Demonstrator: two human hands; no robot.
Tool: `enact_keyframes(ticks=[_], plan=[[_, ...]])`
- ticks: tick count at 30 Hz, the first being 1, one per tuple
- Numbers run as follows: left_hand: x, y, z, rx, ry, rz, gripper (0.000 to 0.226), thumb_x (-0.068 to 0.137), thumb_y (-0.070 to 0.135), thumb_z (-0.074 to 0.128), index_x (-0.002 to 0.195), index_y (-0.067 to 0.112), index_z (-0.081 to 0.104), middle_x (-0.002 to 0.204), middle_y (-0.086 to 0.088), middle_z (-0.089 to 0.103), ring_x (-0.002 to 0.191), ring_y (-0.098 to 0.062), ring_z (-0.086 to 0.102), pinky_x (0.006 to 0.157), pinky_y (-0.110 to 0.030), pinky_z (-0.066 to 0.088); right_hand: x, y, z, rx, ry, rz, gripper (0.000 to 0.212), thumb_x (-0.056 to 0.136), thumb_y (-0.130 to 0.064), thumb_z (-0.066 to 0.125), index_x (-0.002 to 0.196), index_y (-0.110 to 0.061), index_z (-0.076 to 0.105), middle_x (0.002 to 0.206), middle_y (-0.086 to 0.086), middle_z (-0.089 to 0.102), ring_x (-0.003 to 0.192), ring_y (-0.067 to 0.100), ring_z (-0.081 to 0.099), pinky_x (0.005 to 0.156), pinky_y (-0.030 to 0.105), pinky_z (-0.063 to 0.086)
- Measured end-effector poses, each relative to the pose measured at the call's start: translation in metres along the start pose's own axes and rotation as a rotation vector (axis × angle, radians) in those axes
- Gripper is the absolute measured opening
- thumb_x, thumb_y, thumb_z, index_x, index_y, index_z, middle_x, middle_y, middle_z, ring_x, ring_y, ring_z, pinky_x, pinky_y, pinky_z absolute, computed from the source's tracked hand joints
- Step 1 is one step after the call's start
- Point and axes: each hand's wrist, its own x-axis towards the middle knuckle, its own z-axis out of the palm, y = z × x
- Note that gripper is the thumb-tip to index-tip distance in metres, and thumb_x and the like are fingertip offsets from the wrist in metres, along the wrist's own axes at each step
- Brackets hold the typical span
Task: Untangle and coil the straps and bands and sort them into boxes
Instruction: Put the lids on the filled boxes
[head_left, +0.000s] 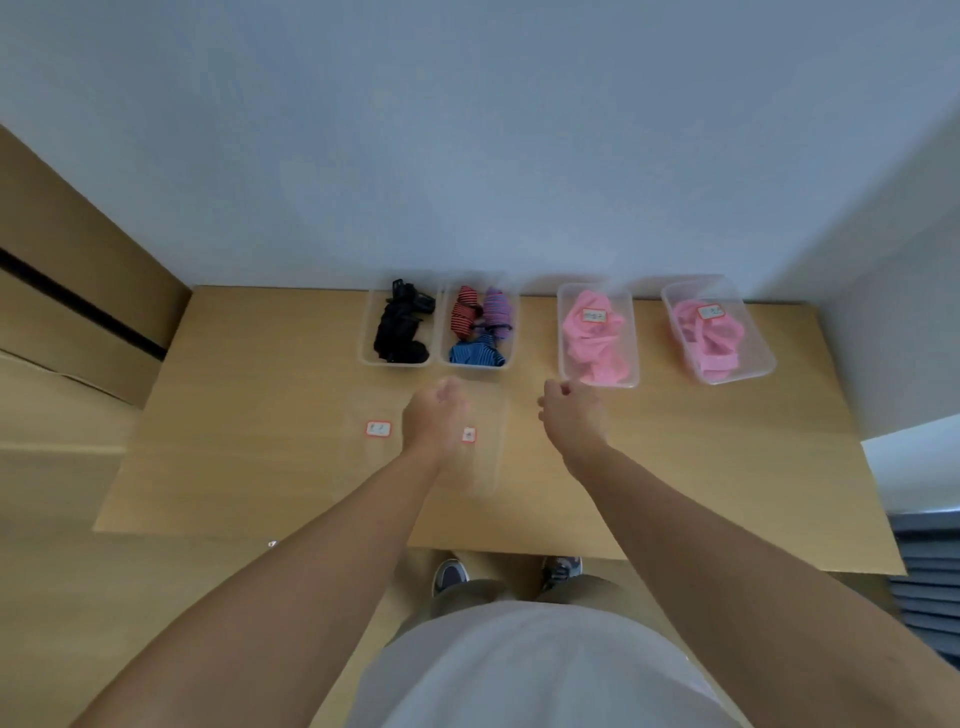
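Left hand (436, 415) and right hand (571, 413) over the bench (249, 426) middle, fingers (448, 389) curled in, pinching nothing.
Just beyond them, along the far edge, stand 4 clear boxes (366, 358) — black straps (400, 332) in the first from the left, striped bands (475, 322) in the next, pink bands (592, 338) in the 2 nearer the far right corner.

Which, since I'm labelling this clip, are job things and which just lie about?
Job: black straps; striped bands; pink bands, left box; pink bands, right box; faint labelled clear box, apparently empty.
Lying about: cardboard cartons, left; dark stack, far right.
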Motion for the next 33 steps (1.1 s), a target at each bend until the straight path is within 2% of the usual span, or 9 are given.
enact_keyframes(ticks=[4, 9, 14, 18, 21, 23, 26, 28, 33], plan=[[-0.006, -0.022, -0.034, 0.093, -0.084, -0.068, 0.053, 0.100, 0.056, 0.037, 0.075, 0.014, 0.058, 0.076, -0.004, 0.059, 0.074, -0.024, 0.056, 0.072, -0.039, 0.045, -0.022, 0.005, 0.032, 0.332, -0.093, 0.320, 0.037, 0.095, -0.030, 0.051, 0.113, 0.001, 0.060, 0.090, 0.010, 0.059, 0.082, 0.028, 0.059, 0.077, 0.039, 0.052], [-0.002, -0.035, -0.043, 0.138, -0.284, -0.039, 0.050, 0.101, 0.056, 0.038, 0.116, 0.017, 0.065, 0.109, -0.007, 0.068, 0.101, -0.024, 0.064, 0.093, -0.040, 0.053, -0.041, 0.010, 0.050, 0.420, -0.149, 0.411, 0.041, 0.096, -0.038, 0.057, 0.125, -0.009, 0.053, 0.104, 0.005, 0.060, 0.109, 0.028, 0.060, 0.093, 0.042, 0.048], [0.004, -0.032, -0.045, 0.064, -0.302, -0.117, 0.040, 0.097, 0.053, 0.049, 0.113, 0.017, 0.058, 0.103, 0.003, 0.064, 0.102, -0.019, 0.062, 0.100, -0.042, 0.051, -0.045, 0.006, 0.056, 0.491, -0.153, 0.436, 0.058, 0.094, -0.042, 0.062, 0.142, -0.014, 0.047, 0.137, 0.007, 0.054, 0.125, 0.026, 0.052, 0.111, 0.048, 0.038], [0.006, -0.027, -0.048, 0.040, -0.274, -0.088, 0.015, 0.098, 0.024, 0.057, 0.088, 0.021, 0.046, 0.078, 0.005, 0.045, 0.075, -0.016, 0.050, 0.077, -0.032, 0.041, -0.048, 0.006, 0.057, 0.504, -0.129, 0.436, 0.063, 0.093, -0.038, 0.065, 0.146, -0.012, 0.042, 0.145, 0.009, 0.048, 0.133, 0.027, 0.047, 0.115, 0.050, 0.034], [0.009, -0.035, -0.050, 0.190, -0.260, -0.023, 0.027, 0.085, 0.006, 0.053, 0.065, 0.016, 0.039, 0.068, -0.002, 0.038, 0.063, -0.021, 0.039, 0.061, -0.034, 0.038, -0.051, 0.010, 0.054, 0.492, -0.134, 0.442, 0.064, 0.092, -0.035, 0.068, 0.146, -0.010, 0.042, 0.144, 0.009, 0.048, 0.133, 0.028, 0.046, 0.113, 0.049, 0.035], [0.007, -0.040, -0.051, 0.287, -0.255, 0.019, 0.025, 0.081, -0.001, 0.050, 0.061, 0.013, 0.042, 0.066, -0.005, 0.040, 0.062, -0.027, 0.044, 0.059, -0.039, 0.050, -0.053, 0.014, 0.051, 0.481, -0.129, 0.438, 0.060, 0.092, -0.030, 0.069, 0.142, -0.008, 0.046, 0.138, 0.009, 0.050, 0.128, 0.027, 0.049, 0.110, 0.048, 0.037], [0.004, -0.043, -0.052, 0.311, -0.266, 0.051, 0.017, 0.093, 0.004, 0.055, 0.095, 0.016, 0.067, 0.092, -0.001, 0.065, 0.084, -0.031, 0.070, 0.082, -0.045, 0.062, -0.054, 0.019, 0.047, 0.452, -0.082, 0.412, 0.046, 0.091, -0.021, 0.071, 0.132, -0.006, 0.057, 0.121, 0.008, 0.056, 0.110, 0.025, 0.053, 0.097, 0.043, 0.044], [0.004, -0.041, -0.052, 0.249, -0.252, 0.056, 0.025, 0.099, 0.008, 0.055, 0.119, 0.018, 0.067, 0.104, -0.003, 0.070, 0.090, -0.029, 0.072, 0.082, -0.044, 0.063, -0.053, 0.021, 0.045, 0.405, -0.032, 0.367, 0.038, 0.091, -0.013, 0.070, 0.128, -0.009, 0.063, 0.116, 0.009, 0.060, 0.106, 0.026, 0.056, 0.089, 0.039, 0.047], [0.003, -0.027, -0.054, 0.075, -0.281, 0.067, 0.028, 0.099, 0.005, 0.059, 0.124, 0.015, 0.066, 0.094, -0.006, 0.070, 0.075, -0.022, 0.071, 0.072, -0.044, 0.065, -0.045, 0.019, 0.037, 0.378, 0.154, 0.241, 0.016, 0.094, -0.010, 0.066, 0.107, -0.018, 0.070, 0.099, 0.000, 0.067, 0.086, 0.014, 0.059, 0.076, 0.031, 0.048]])
